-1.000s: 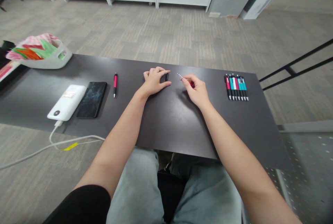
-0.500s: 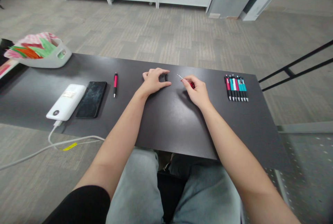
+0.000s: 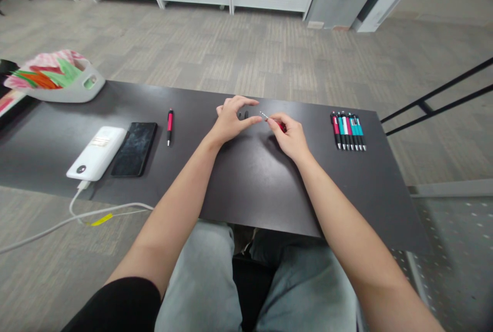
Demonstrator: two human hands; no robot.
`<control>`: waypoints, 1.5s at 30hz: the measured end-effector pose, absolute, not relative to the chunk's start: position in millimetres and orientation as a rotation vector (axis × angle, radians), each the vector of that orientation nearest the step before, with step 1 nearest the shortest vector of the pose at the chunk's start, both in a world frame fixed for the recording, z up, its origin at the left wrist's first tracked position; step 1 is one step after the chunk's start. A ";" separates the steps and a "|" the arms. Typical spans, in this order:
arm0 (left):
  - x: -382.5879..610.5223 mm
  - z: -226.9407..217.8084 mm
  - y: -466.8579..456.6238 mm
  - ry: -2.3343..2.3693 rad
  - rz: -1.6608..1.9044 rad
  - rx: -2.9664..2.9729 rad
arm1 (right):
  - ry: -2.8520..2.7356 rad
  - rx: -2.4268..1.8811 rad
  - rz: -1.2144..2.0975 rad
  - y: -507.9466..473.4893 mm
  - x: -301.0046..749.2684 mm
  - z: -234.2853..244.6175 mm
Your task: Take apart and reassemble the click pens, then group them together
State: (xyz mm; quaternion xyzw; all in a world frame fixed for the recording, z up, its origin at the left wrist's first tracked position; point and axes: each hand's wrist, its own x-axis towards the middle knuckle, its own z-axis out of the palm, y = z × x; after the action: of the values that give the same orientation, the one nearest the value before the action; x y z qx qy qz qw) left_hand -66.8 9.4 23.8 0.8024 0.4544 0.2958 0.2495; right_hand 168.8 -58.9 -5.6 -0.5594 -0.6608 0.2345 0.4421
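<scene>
My left hand [image 3: 230, 118] is over the middle of the table, thumb and index finger stretched apart with nothing between their tips. Just behind the thumb, small black pieces [image 3: 246, 114], perhaps pen parts, rest on the tabletop, partly hidden by the hand. My right hand [image 3: 288, 134] pinches a red pen [image 3: 282, 127] whose front is uncovered. A thin silvery tip [image 3: 264, 115] sticks out of it toward my left thumb. Most of the pen's body is hidden inside the fingers.
On the right lies a row of several red, teal and white pens [image 3: 349, 131]. Left of my hands are another red pen [image 3: 170, 127], a black phone [image 3: 134, 149] and a white power bank [image 3: 96, 153] with a cable. A white basket [image 3: 87, 85] holds cloth at far left.
My left hand has shifted slightly right, its thumb and index finger now past the black pieces and close to the silvery tip. My right hand keeps the pen in nearly the same spot.
</scene>
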 end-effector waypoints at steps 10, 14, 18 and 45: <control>-52.6 6.4 22.7 0.917 1.100 1.844 | -1.621 -1.417 0.580 -59.4 167.7 -5.8; -55.8 3.8 29.6 1.008 1.248 1.677 | -1.592 -1.423 0.573 -58.4 168.2 -7.3; -58.6 5.2 26.0 1.115 1.273 1.785 | -1.600 -1.411 0.574 -57.5 168.4 -8.2; -56.3 6.7 7.9 1.255 0.736 2.407 | -1.489 -1.415 0.597 -53.3 167.4 -11.7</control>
State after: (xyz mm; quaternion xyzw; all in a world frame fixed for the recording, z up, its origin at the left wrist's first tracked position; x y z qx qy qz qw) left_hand -56.3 7.9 6.7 0.8443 0.4402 0.2580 0.1636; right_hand 167.4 -53.3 -11.7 -0.5802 -0.6104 0.2446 0.4806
